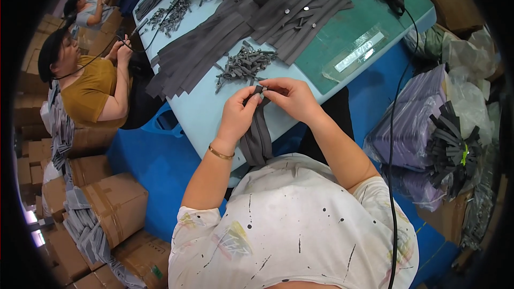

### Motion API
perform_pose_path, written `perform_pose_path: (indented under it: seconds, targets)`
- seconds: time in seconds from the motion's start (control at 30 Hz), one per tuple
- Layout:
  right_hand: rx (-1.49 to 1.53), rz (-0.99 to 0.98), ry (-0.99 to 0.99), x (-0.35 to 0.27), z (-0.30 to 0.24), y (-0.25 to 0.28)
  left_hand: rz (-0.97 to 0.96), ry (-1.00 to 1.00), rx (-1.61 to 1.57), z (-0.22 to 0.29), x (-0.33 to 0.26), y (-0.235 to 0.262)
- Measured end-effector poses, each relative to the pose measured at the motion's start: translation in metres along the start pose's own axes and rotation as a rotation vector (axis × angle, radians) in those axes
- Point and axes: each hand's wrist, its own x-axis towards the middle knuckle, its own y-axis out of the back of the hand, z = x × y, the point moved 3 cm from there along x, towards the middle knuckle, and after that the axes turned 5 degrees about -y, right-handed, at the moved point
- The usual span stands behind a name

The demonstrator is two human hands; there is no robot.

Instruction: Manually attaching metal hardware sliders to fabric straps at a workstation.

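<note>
Left hand (238,112): fingertips pinched on grey strip's end | right hand (292,97): pinching same end | grey strip (258,135): at table's (188,120) near edge, trailing toward the lap | small grey pieces (245,66): heaped just beyond the hands | loose strips (206,48): spread toward far edge

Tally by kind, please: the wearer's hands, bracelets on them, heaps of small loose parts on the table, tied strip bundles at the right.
Hands: 2 (left hand, right hand)
Gold-coloured bracelet: 1
Small-part heaps: 2 (near heap, far heap)
Tied strip bundle: 1
Total: 6
</note>
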Motion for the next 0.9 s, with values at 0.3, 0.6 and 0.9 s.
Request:
perform_pose_path:
  seconds: [0.3,0.6,0.9]
  targets:
    - [0.066,0.024,-0.010,0.007,0.006,0.003,-0.003,0.004,0.018,0.002,0.003,-0.001]
    - [0.016,0.054,-0.029,0.003,0.005,-0.002,0.010,-0.043,0.161,-0.002,0.003,0.004]
    - [0.154,0.152,-0.050,0.007,0.003,0.005,-0.033,0.061,0.139,-0.003,0.003,0.010]
